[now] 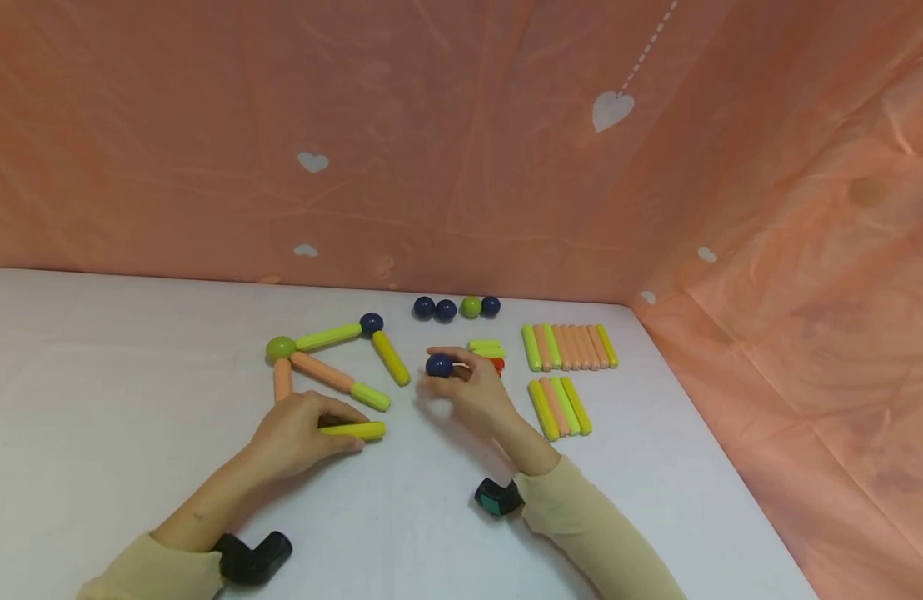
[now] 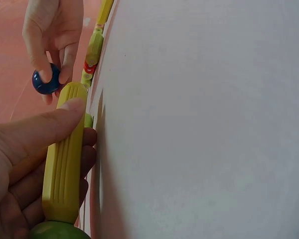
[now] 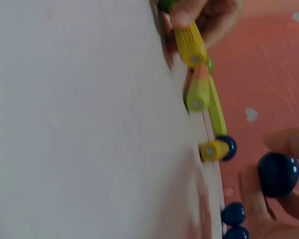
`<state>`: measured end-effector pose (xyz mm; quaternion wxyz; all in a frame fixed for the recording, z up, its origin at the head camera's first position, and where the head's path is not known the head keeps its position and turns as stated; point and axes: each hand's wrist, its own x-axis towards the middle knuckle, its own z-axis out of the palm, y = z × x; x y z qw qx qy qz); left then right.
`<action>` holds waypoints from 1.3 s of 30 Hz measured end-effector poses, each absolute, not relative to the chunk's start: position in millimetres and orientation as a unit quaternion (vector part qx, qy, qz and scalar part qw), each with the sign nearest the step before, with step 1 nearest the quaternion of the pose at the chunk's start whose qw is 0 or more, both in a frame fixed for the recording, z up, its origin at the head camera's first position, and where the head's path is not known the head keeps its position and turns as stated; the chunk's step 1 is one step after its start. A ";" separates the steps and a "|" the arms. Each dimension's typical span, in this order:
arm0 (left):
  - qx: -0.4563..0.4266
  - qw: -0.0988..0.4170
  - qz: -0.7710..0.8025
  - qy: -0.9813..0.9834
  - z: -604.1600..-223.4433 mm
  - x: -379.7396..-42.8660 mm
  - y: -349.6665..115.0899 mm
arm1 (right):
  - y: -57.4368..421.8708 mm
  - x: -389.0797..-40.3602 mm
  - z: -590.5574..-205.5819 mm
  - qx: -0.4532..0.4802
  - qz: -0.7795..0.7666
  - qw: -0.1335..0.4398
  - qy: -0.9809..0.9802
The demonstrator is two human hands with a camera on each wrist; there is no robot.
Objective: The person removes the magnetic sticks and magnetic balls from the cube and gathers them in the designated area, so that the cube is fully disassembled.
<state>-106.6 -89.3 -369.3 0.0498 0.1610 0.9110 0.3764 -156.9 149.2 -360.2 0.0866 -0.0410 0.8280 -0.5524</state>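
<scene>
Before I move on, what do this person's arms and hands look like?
The left hand and right hand are ungloved. The beige fabric left sleeve and matching right sleeve leave the wrists bare. At the cuffs sit a black, angled left device and a black right device with a teal patch.

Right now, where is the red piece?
In the head view, the red piece lies just right of centre, partly hidden behind the right hand, just below the short yellow-green rods.
</scene>
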 end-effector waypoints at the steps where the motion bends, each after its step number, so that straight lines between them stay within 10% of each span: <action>1: 0.160 0.050 0.376 0.911 -369.3 -106.6 -89.5 | 150.9 -158.4 -359.6 -0.046 -0.553 0.086 0.828; 13: 0.159 0.047 0.380 0.910 -369.5 -103.5 -91.1 | 172.0 -190.8 -354.2 -0.035 -0.564 -0.021 0.825; 39: 0.165 0.030 0.392 0.905 -372.9 -101.8 -93.8 | 230.2 -275.2 -341.0 0.118 -0.472 -0.034 0.873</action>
